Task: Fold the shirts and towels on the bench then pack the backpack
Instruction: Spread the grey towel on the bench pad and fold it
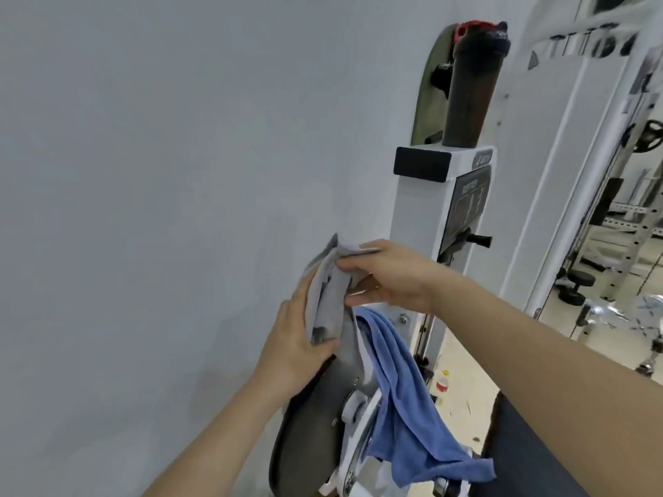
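Head view, grey cloth [328,295] bunched between left grip [297,338] and right grip [391,278], both clutching it

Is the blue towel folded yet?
Not folded: the blue towel hangs loosely draped over the exercise machine; left hand and right hand hold a grey cloth.

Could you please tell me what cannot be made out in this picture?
All in the head view:
1. grey cloth: shirt or towel unclear, as it is bunched between the left hand and the right hand.
2. blue towel: upper end hidden behind the grey cloth.
3. backpack: nowhere in frame.
4. machine label: print too blurred to read.
5. dark bottle: contents hidden by its dark wall.
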{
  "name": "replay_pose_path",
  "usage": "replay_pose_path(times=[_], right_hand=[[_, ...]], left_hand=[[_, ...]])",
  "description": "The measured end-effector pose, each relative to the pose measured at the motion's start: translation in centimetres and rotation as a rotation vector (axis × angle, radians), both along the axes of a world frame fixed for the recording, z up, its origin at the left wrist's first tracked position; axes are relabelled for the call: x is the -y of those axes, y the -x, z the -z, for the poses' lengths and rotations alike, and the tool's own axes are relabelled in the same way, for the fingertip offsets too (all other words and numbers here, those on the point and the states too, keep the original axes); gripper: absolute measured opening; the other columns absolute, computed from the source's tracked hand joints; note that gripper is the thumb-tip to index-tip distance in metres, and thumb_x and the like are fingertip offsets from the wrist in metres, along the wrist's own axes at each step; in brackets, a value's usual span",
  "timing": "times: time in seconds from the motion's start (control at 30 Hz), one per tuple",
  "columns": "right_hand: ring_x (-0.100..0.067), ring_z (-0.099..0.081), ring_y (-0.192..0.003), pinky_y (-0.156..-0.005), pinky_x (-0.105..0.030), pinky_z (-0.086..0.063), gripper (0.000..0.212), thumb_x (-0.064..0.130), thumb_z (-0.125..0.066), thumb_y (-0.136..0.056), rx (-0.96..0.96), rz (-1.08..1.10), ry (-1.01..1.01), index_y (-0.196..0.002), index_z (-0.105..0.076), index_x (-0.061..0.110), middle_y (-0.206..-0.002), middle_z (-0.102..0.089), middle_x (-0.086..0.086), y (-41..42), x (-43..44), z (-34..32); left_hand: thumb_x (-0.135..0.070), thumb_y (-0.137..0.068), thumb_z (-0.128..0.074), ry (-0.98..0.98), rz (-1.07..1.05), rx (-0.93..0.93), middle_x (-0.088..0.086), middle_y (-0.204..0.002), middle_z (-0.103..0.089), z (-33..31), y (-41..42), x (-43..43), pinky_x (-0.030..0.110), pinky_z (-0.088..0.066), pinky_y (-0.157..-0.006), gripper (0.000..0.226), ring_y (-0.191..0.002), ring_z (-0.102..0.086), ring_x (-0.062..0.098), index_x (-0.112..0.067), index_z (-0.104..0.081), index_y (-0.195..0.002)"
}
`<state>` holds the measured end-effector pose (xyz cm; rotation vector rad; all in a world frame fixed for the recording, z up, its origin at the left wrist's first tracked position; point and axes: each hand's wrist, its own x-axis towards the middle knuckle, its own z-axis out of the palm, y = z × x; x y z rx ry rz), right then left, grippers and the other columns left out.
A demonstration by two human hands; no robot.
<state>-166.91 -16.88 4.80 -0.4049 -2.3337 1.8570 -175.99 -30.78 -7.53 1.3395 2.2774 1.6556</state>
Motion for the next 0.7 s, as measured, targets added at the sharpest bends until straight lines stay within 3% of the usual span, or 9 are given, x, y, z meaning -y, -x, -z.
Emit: replay_pose_path(times=[0.07,0.17,0.23,0.33,0.43,0.53,0.63,0.7], right_hand=[[-0.029,-0.070,-0.090,-0.082,-0.040,-0.059,0.012,0.011,-0.057,-0.096,-0.124,0.011,0.108,-0.102,-0.066,0.006,-0.098,-0.071,-0.016,1.0,1.3,-2.5],[-0.034,-0.070,-0.095,-0.081,-0.041,-0.058,0.024,0.012,-0.054,-0.097,-0.372,0.042,0.471,-0.118,-0.059,0.002,-0.113,-0.066,-0.022,1.7,2.6,-5.9],[-0.031,-0.070,-0.097,-0.082,-0.037,-0.058,0.030,0.021,-0.050,-0.099,-0.490,0.018,0.622,-0.122,-0.058,0.003,-0.113,-0.068,-0.020,1.5,2.7,-7.3],[-0.020,-0.072,-0.092,-0.083,-0.030,-0.058,0.035,0.035,-0.047,-0.100,-0.558,0.042,0.747,-0.117,-0.061,0.008,-0.100,-0.073,-0.010,0.4,2.6,-7.3],[-0.017,-0.065,-0.095,-0.087,-0.031,-0.055,0.024,0.034,-0.052,-0.098,-0.493,0.100,0.682,-0.111,-0.060,0.016,-0.093,-0.068,-0.002,-1.6,2.7,-5.5],[-0.014,-0.065,-0.082,-0.070,-0.029,-0.056,0.016,0.031,-0.061,-0.090,-0.406,0.071,0.484,-0.087,-0.071,0.020,-0.081,-0.067,-0.001,-5.6,3.0,-3.5],[-0.014,-0.071,-0.082,-0.066,-0.026,-0.057,0.015,0.034,-0.074,-0.075,-0.320,0.036,0.190,-0.083,-0.079,0.022,-0.086,-0.075,-0.003,-11.3,3.4,-2.3],[-0.018,-0.070,-0.091,-0.074,-0.027,-0.057,0.025,0.035,-0.079,-0.071,-0.264,-0.030,0.083,-0.089,-0.077,0.019,-0.095,-0.074,-0.006,-15.5,3.7,-1.6]], left_hand=[[-0.013,-0.081,-0.072,-0.021,-0.114,0.100,-0.016,-0.125,-0.056,0.9,1.2,1.3,0.023,-0.044,-0.089,0.075,-0.113,-0.056,0.007,-0.036,-0.034,-0.142],[-0.017,-0.093,-0.062,-0.107,-0.182,0.431,0.002,-0.106,-0.072,1.3,2.5,4.4,0.029,-0.052,-0.083,0.016,-0.101,-0.067,0.021,-0.022,-0.064,-0.108],[-0.028,-0.094,-0.061,-0.275,-0.113,0.615,0.009,-0.099,-0.074,-1.2,2.5,6.9,0.034,-0.055,-0.082,0.017,-0.098,-0.069,0.026,-0.017,-0.072,-0.099],[-0.052,-0.082,-0.067,-0.431,0.028,0.603,0.013,-0.100,-0.074,-7.2,1.7,10.3,0.032,-0.058,-0.075,0.038,-0.095,-0.071,0.025,-0.017,-0.077,-0.092],[-0.065,-0.074,-0.067,-0.405,0.208,0.525,0.013,-0.105,-0.072,-12.1,0.0,12.2,0.033,-0.053,-0.083,0.053,-0.097,-0.068,0.024,-0.018,-0.077,-0.095],[-0.070,-0.074,-0.059,-0.271,0.220,0.427,0.020,-0.109,-0.070,-14.8,-2.3,12.5,0.039,-0.051,-0.091,0.065,-0.097,-0.069,0.026,-0.010,-0.074,-0.094],[-0.052,-0.082,-0.062,-0.111,0.316,0.406,0.024,-0.091,-0.071,-15.4,-5.5,11.8,0.030,-0.056,-0.068,0.057,-0.079,-0.069,0.028,0.005,-0.068,-0.083],[-0.033,-0.082,-0.069,-0.044,0.372,0.417,0.014,-0.077,-0.070,-14.6,-8.5,10.9,0.023,-0.053,-0.057,0.035,-0.069,-0.067,0.020,0.001,-0.066,-0.075]])
